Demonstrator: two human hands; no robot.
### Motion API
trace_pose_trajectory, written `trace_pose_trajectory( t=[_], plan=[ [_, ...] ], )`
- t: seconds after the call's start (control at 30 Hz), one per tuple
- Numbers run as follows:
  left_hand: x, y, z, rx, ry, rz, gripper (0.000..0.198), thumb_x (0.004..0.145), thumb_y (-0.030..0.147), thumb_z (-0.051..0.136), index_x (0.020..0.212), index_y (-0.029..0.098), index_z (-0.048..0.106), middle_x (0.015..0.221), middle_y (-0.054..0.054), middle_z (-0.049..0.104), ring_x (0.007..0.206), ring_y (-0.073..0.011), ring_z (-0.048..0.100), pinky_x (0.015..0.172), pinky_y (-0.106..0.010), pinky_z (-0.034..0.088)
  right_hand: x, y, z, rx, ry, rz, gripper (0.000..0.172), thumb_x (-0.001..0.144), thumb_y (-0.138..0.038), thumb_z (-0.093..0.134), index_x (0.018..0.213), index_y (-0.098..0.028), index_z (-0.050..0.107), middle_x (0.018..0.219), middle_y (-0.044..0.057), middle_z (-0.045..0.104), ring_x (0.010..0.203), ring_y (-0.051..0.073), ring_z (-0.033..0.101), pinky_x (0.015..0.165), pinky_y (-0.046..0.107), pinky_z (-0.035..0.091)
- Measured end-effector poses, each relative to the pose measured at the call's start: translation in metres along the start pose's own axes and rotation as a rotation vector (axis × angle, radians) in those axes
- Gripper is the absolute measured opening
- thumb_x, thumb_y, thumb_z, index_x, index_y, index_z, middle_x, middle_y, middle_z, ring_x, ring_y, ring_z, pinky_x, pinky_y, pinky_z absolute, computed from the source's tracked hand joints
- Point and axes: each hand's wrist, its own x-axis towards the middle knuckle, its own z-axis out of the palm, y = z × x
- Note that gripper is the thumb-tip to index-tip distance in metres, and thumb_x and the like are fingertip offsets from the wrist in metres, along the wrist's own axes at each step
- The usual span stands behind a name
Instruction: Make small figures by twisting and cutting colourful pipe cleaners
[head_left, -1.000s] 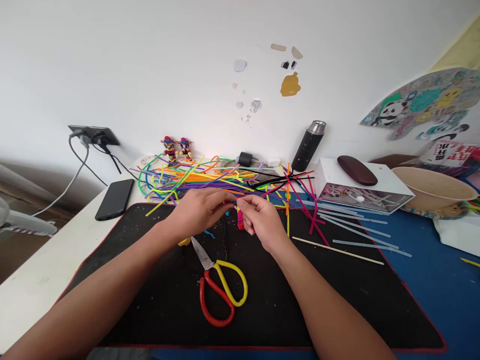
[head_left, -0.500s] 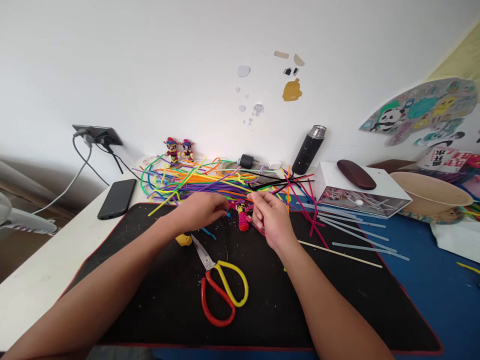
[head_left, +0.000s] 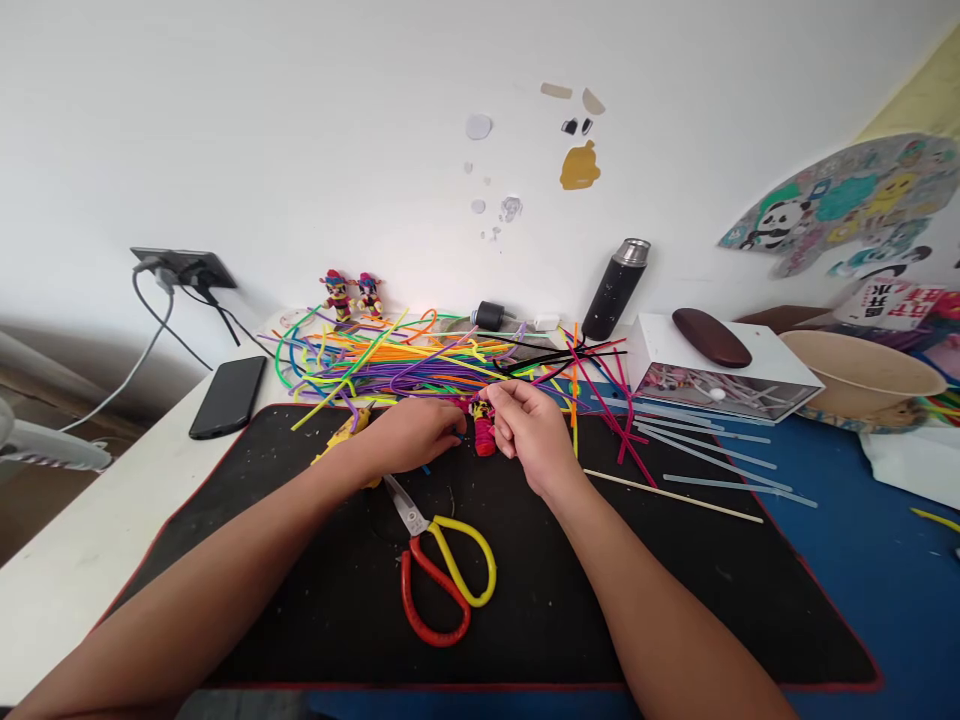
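A small magenta and yellow pipe-cleaner doll [head_left: 485, 437] stands upright between my hands, its top partly covered by fingers. My right hand [head_left: 531, 428] is closed in a pinch at the doll's head. On the other side, my left hand [head_left: 420, 432] has its fingers closed by the doll, with a bit of blue pipe cleaner [head_left: 426, 469] showing beneath; its fingertips are partly hidden. Scissors [head_left: 431, 560] with red and yellow handles lie below the left hand on the black mat [head_left: 540, 620]. A yellow glue gun [head_left: 341, 437] is partly behind the left forearm.
Bundled colourful pipe cleaners [head_left: 420, 370] spread along the wall. Two finished dolls [head_left: 352, 295] stand behind them. A phone [head_left: 229, 397] lies left. To the right are a black flask [head_left: 616, 290], a white box [head_left: 645, 345], glue sticks [head_left: 720, 450] and a thin wooden stick [head_left: 675, 497].
My right hand has shifted left onto the doll's head. The left hand has moved slightly, covering more of the blue pipe cleaner. More of the glue gun shows, and the view has tilted slightly.
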Motion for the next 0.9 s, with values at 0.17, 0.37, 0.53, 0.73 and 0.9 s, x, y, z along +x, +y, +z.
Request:
trace_pose_trajectory(
  t=[0.17,0.37,0.53,0.73,0.9],
  plan=[
    [0.000,-0.002,0.003,0.008,0.010,0.023,0.014,0.094,0.019,0.062,0.102,0.023,0.072,0.097,-0.006,0.077,0.086,-0.0248,0.073,0.070,-0.032,0.050,0.000,0.003,0.002,-0.038,-0.017,-0.005,0.039,0.082,-0.055,0.080,0.086,-0.018,0.067,0.047,-0.010,0.045,0.035,0.006,0.036,0.037,0.022,0.026],
    [0.002,-0.002,0.006,-0.005,0.032,0.068,0.016,0.093,0.016,0.061,0.101,0.022,0.074,0.098,-0.006,0.078,0.086,-0.0248,0.074,0.074,-0.033,0.053,0.000,0.001,0.002,-0.062,-0.031,-0.008,0.039,0.082,-0.056,0.079,0.083,-0.019,0.065,0.047,-0.010,0.045,0.035,0.007,0.037,0.036,0.022,0.026],
    [0.002,-0.003,0.011,-0.019,0.044,0.084,0.019,0.093,0.014,0.062,0.104,0.022,0.075,0.105,-0.007,0.080,0.091,-0.0247,0.075,0.078,-0.033,0.055,-0.002,0.002,0.003,-0.078,-0.039,-0.006,0.037,0.084,-0.054,0.078,0.084,-0.019,0.065,0.047,-0.010,0.046,0.036,0.007,0.037,0.037,0.022,0.027],
    [-0.001,-0.012,-0.005,-0.014,0.091,0.043,0.020,0.100,0.024,0.059,0.111,0.023,0.076,0.106,-0.006,0.079,0.094,-0.0239,0.074,0.080,-0.031,0.053,-0.001,-0.002,0.001,-0.049,0.016,-0.025,0.039,0.081,-0.055,0.080,0.085,-0.019,0.067,0.048,-0.010,0.045,0.035,0.006,0.036,0.036,0.022,0.026],
    [-0.009,-0.034,-0.036,-0.154,0.376,-0.143,0.027,0.100,0.038,0.057,0.106,0.021,0.077,0.095,-0.005,0.080,0.081,-0.0209,0.071,0.073,-0.029,0.051,0.005,-0.014,-0.010,0.041,0.181,-0.107,0.037,0.080,-0.052,0.082,0.088,-0.018,0.071,0.049,-0.011,0.039,0.037,0.006,0.033,0.037,0.022,0.024]
  ],
)
